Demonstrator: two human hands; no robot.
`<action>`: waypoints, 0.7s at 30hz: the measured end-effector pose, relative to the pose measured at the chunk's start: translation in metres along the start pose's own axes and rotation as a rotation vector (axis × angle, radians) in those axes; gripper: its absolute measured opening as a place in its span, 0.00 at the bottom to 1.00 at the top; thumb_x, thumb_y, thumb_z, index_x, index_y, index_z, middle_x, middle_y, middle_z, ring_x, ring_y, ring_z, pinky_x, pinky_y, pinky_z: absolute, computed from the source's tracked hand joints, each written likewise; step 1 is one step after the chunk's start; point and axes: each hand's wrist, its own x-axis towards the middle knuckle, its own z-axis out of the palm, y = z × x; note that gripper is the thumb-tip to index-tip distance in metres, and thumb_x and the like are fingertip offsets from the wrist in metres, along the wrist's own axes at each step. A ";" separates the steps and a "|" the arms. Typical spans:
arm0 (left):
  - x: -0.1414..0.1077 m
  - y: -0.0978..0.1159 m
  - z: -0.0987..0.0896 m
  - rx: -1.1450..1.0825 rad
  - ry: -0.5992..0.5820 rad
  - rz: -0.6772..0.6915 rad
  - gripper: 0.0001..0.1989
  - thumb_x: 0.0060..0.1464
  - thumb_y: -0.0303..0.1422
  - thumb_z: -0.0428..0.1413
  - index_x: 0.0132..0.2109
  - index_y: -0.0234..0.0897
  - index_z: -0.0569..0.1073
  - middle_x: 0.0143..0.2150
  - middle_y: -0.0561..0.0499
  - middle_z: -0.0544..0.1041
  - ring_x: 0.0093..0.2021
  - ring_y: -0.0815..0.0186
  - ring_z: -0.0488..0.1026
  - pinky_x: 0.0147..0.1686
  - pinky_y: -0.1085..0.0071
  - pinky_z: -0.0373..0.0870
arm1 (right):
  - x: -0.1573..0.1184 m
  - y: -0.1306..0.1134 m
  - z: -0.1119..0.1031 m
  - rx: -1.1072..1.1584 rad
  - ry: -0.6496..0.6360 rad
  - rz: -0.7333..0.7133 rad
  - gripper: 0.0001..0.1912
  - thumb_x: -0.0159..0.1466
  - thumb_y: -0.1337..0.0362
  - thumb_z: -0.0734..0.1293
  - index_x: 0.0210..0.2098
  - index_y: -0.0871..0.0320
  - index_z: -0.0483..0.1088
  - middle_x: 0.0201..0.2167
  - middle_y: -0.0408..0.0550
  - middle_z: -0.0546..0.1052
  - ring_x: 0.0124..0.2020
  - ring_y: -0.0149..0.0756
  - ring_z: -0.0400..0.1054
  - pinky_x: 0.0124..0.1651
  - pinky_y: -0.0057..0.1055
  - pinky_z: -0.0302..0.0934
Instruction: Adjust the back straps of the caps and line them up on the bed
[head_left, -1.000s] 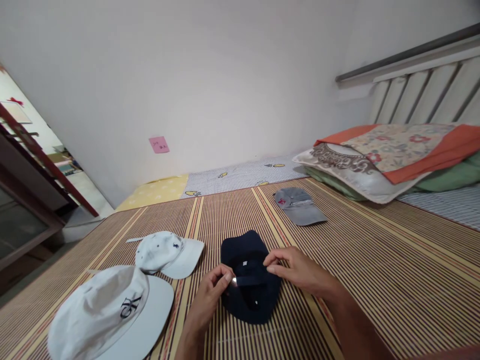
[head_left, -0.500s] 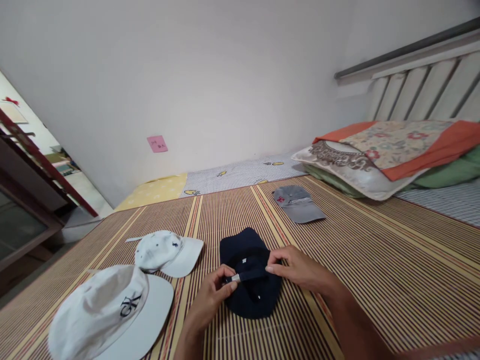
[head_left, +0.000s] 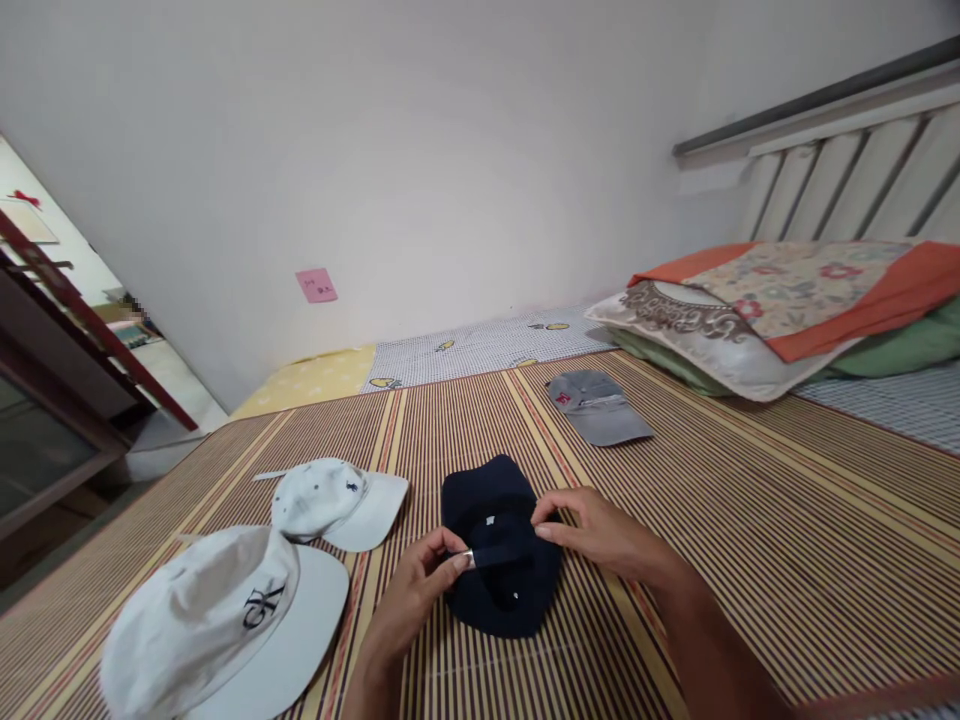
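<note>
Cap (head_left: 504, 540) lies upturned, left hand (head_left: 417, 588) pinching its buckle (head_left: 469, 559), right hand (head_left: 596, 532) its edge (head_left: 541, 554).

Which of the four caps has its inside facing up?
The navy cap between the left hand and the right hand: its hollow inside shows, whereas the grey cap, smaller white cap and larger white cap show their outer crowns.

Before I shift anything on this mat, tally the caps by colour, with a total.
White caps: 2
Grey cap: 1
Navy cap: 1
Total: 4
</note>
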 end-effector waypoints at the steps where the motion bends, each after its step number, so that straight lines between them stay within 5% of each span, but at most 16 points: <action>1: 0.000 0.001 0.001 0.012 0.001 -0.008 0.17 0.56 0.48 0.63 0.38 0.38 0.75 0.30 0.57 0.67 0.32 0.68 0.60 0.33 0.71 0.56 | 0.000 0.000 0.000 -0.010 0.010 0.002 0.07 0.64 0.60 0.68 0.38 0.54 0.78 0.39 0.46 0.82 0.41 0.40 0.73 0.45 0.37 0.62; 6: -0.002 0.004 -0.002 0.093 0.037 0.018 0.17 0.57 0.49 0.61 0.41 0.39 0.77 0.34 0.53 0.72 0.36 0.65 0.65 0.36 0.69 0.60 | 0.005 0.009 0.000 -0.012 0.135 -0.039 0.12 0.68 0.55 0.65 0.41 0.54 0.78 0.44 0.50 0.83 0.48 0.44 0.76 0.53 0.40 0.64; 10: -0.002 -0.001 -0.012 0.121 0.194 0.093 0.17 0.60 0.49 0.59 0.44 0.40 0.77 0.42 0.50 0.77 0.42 0.61 0.70 0.43 0.67 0.64 | 0.010 0.029 -0.002 -0.042 0.257 -0.017 0.15 0.68 0.58 0.61 0.44 0.57 0.77 0.46 0.55 0.83 0.50 0.47 0.76 0.56 0.44 0.65; 21: -0.007 0.010 -0.012 0.121 0.213 0.119 0.17 0.62 0.49 0.56 0.45 0.41 0.78 0.47 0.48 0.81 0.54 0.55 0.74 0.55 0.63 0.66 | 0.004 0.045 -0.006 -0.091 0.239 -0.012 0.19 0.63 0.70 0.58 0.45 0.56 0.77 0.48 0.53 0.83 0.53 0.46 0.75 0.59 0.46 0.64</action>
